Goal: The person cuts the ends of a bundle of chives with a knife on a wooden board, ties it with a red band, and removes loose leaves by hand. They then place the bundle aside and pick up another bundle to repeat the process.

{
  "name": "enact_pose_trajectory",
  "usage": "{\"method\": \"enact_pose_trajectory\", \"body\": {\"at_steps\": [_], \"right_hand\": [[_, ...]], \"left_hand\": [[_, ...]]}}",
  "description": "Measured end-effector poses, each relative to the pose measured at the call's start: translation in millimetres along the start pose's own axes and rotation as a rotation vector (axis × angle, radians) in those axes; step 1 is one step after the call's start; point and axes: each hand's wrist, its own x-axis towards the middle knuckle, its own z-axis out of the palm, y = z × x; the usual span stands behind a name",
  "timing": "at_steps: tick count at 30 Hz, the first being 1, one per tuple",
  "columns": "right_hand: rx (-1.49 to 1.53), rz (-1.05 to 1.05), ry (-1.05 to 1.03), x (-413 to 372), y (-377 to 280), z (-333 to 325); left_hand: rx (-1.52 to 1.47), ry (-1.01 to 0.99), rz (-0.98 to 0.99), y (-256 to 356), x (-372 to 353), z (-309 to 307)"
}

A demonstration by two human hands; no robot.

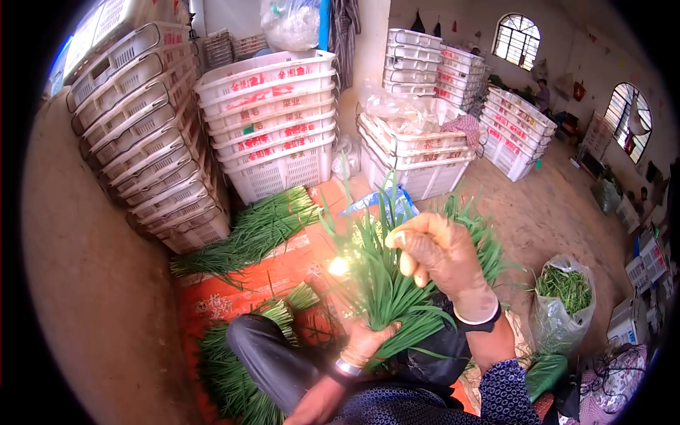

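Observation:
My left hand (368, 343) is wrapped around the lower part of a loose bunch of garlic chives (386, 294), whose long flat green leaves fan upward over my lap. Above the bunch, on its right side, my right hand (439, 255) is raised with the fingers curled in towards the thumb. What those fingers hold, if anything, does not show. More chives (485, 237) lie behind my right hand, partly covered by it. Bundled chives with pale cut ends (262, 227) rest on the orange sheet (283, 265) to the left, and another pile (230, 361) lies beside my knee.
Stacked white plastic crates (269, 134) stand ahead, with a taller leaning stack (152, 142) at left and a crate holding plastic bags (418, 159) at centre. On the right sits a clear bag of green trimmings (564, 301). Other people appear far back.

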Motion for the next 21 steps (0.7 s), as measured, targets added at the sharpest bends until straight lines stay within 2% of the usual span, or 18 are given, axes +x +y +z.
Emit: {"method": "enact_pose_trajectory", "body": {"at_steps": [1,4,5,8,9,13,21], "right_hand": [[0.161,0.069,-0.020,-1.7,-4.7,-3.5],[0.058,-0.158,0.102,-2.0,-3.2,0.2],[-0.144,-0.291,0.195,3.3,5.5,2.2],[-0.700,-0.691,0.292,17.5,14.2,-1.3],[-0.819,-0.586,0.270,11.6,7.1,2.3],[-1.027,-0.666,0.214,15.7,15.2,8.5],[-1.055,-0.619,0.125,20.6,31.3,7.6]], "left_hand": [[-0.005,0.002,0.011,-2.8,1.1,-1.1],[0.036,0.042,0.062,-8.2,0.7,-3.8],[0.037,0.059,0.091,-8.9,-1.3,-3.8],[0.061,0.079,0.160,-1.7,-2.9,-0.4],[0.091,0.062,0.161,-3.4,-2.4,-2.2],[0.162,0.000,0.051,-20.6,-1.7,-9.8],[0.138,0.036,0.130,-15.3,-6.2,-3.9]]}}
